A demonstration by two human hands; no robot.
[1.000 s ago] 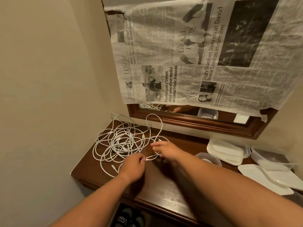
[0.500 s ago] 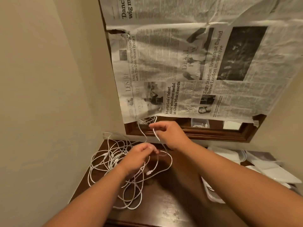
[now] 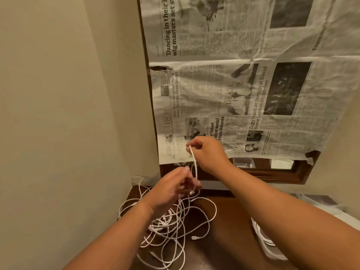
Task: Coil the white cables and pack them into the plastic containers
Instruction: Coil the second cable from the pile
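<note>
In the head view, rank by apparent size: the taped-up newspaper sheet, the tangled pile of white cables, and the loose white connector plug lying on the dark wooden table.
1. Taped-up newspaper sheet
2. Tangled pile of white cables
3. Loose white connector plug

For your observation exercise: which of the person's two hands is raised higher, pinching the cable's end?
The right hand, lifted before the newspaper, pinches the white cable; the left hand sits lower.

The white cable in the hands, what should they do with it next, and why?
Probably keep drawing it upward through the left hand. The right hand pinches one strand of white cable raised above the table, but its lower part still runs into the tangled pile, so it is not free to coil yet.
</note>
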